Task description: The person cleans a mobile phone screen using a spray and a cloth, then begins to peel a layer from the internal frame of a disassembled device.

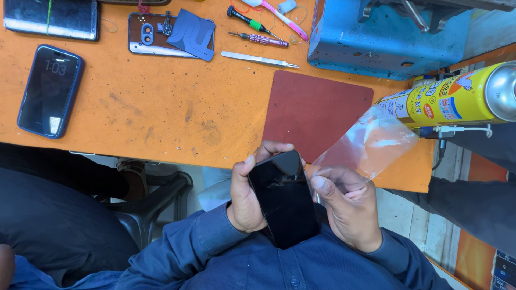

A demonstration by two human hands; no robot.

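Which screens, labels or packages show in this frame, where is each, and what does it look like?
Black phone: held by left hand and right hand, dark glossy screen.
Clear film: pinched in the right hand, transparent sheet.
Blue-cased phone: table's left, lit dim screen.
Spray can: right edge, lying down, yellow printed label, silver top.
Opened phone: top centre, back facing up, blue sheet on it.
Dark device: top left corner, glossy.

The black phone [283, 197] has a glossy glass face, and the clear film [371, 142] beside it is thin, shiny plastic. The orange counter [161, 107] looks matt and scuffed; the dark red mat [314, 110] is dull and smooth, the tweezers [259, 59] bright metal.
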